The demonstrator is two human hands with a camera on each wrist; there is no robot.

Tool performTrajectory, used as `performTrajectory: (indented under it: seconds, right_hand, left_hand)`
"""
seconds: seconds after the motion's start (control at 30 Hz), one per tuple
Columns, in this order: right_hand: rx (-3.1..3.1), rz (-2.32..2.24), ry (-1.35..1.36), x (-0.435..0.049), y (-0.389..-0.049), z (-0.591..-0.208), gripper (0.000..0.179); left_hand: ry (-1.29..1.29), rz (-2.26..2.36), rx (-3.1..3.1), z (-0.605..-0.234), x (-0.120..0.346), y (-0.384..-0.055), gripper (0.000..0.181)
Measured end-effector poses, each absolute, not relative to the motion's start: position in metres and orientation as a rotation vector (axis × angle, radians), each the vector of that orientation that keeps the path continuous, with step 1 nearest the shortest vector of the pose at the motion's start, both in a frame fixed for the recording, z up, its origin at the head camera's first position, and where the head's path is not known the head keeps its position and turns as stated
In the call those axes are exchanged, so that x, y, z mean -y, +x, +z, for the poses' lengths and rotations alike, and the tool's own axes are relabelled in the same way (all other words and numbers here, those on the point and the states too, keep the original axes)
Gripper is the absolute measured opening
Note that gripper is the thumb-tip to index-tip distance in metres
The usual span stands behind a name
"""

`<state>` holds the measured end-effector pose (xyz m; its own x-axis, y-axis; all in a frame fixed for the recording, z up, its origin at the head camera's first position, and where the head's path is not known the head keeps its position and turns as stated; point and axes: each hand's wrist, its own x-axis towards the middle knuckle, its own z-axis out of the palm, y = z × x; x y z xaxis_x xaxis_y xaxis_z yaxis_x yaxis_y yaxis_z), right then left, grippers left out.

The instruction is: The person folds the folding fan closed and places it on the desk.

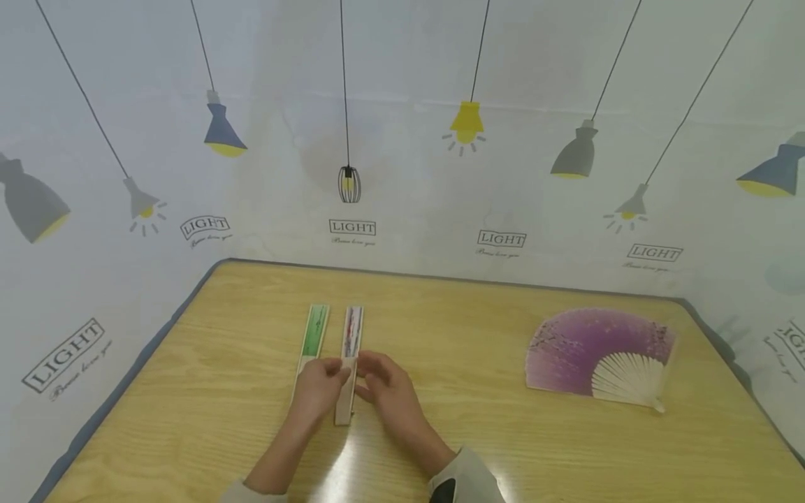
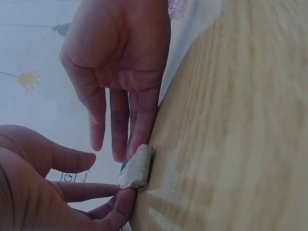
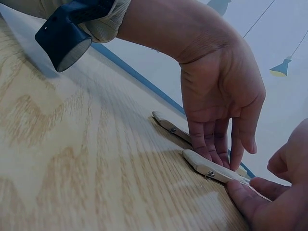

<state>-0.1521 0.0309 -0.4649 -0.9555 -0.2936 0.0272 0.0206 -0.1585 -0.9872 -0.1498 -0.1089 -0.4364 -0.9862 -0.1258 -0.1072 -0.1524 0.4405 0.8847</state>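
Two folded fans lie side by side on the table. The left one [image 1: 316,330] has a green leaf, and the other [image 1: 353,330] a white leaf with red and dark marks. My left hand [image 1: 321,388] touches the left side of the white fan, partly covering the green one's pale ribs. From the right, my right hand [image 1: 393,392] meets the same white fan. The left wrist view shows the fan's pale rib ends [image 2: 137,168] between the fingertips of both hands, thumbs apart from it. A small metal pivot [image 3: 210,174] sits near its end.
An open purple fan [image 1: 566,349] with pale ribs lies at the right of the wooden table [image 1: 453,335]. White cloth printed with lamps [image 1: 402,140] rises behind and on both sides of the table.
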Motion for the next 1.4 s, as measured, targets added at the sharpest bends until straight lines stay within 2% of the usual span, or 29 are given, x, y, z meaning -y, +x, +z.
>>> performTrajectory:
  seconds: [0.33,0.53,0.8,0.97,1.2,1.4]
  right_hand:
    - [-1.89,-2.235,-0.334,-0.032,-0.151,-0.463,0.036]
    - [-1.976,-2.242,-0.229,-0.046,-0.157,-0.457,0.032]
    - [-2.106,-2.368,-0.213,-0.115,-0.166,-0.434,0.03]
    - [-2.237,-2.423,-0.066,-0.166,-0.164,-0.431,0.029]
    - [-2.53,-2.254,0.151,-0.224,-0.156,-0.43,0.029]
    - [-2.801,-1.982,0.325,-0.269,-0.142,-0.429,0.031]
  left_hand:
    - [-0.227,1.619,-2.64,-0.434,0.108,-0.152,0.035]
    - [-0.184,1.567,-2.699,-0.432,0.107,-0.151,0.039]
    - [-0.068,1.642,-2.784,-0.416,0.087,-0.153,0.044]
    - [0.06,1.8,-2.659,-0.41,0.056,-0.154,0.044]
    - [0.223,1.949,-2.391,-0.419,-0.001,-0.146,0.049]
    - [0.194,2.112,-2.182,-0.427,-0.041,-0.135,0.043]
